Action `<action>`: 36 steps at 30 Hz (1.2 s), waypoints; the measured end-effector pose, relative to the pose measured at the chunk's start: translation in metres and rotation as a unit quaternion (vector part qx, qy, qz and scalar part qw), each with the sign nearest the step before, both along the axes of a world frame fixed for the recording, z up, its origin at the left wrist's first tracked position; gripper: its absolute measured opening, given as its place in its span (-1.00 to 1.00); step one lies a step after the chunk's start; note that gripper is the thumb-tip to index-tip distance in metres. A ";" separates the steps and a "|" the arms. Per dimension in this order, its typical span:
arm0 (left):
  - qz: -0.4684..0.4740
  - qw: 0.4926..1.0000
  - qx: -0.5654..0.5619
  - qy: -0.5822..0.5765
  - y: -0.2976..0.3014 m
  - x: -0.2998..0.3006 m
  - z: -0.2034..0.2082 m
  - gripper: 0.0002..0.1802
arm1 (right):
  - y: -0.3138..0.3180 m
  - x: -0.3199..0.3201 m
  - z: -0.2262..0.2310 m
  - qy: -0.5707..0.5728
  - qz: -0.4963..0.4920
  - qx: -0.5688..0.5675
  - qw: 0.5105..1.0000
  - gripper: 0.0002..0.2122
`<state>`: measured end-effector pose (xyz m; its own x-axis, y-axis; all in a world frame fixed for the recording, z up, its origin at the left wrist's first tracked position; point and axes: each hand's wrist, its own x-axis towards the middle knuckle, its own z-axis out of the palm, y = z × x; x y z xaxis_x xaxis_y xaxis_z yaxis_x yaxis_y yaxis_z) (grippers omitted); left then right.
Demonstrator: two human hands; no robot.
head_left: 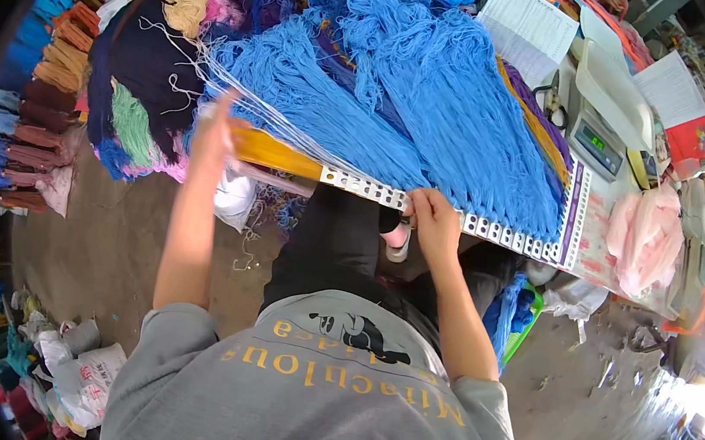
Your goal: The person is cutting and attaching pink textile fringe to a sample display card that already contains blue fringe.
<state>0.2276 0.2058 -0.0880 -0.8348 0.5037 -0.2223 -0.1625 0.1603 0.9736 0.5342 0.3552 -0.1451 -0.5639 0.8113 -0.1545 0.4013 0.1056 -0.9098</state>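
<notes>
Along the near edge of the table [598, 258]: one perforated white strip [503, 234], blue yarn [460, 119] fanned out behind it. Your right hand [435, 216]: forearm angled up and inward, fingers curled, thumb and fingertips clamped on the strip near mid-length. Your left hand [214, 135]: forearm nearly straight, reaching farther forward, beside yellow yarn [277, 152] and white threads [285, 127]; blurred, grip cannot be told.

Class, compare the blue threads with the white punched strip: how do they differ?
The blue threads are loose strands, tangled at the far end; the white punched strip is flat and lined with holes. The threads spread broadly, while the strip is long and narrow. The two meet near the person's right hand.
</notes>
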 end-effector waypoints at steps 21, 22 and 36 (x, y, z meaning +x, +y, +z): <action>-0.378 0.820 0.152 -0.401 0.029 0.161 -0.012 -0.41 | -0.062 -0.009 0.028 0.195 0.052 -0.139 0.969 -0.93; -0.367 0.822 0.164 -0.404 0.029 0.161 -0.012 -0.42 | -0.061 -0.008 0.028 0.195 0.053 -0.140 0.969 -0.93; -0.346 0.828 0.171 -0.408 0.028 0.161 -0.009 -0.46 | -0.059 -0.007 0.028 0.214 0.049 -0.154 0.964 -0.95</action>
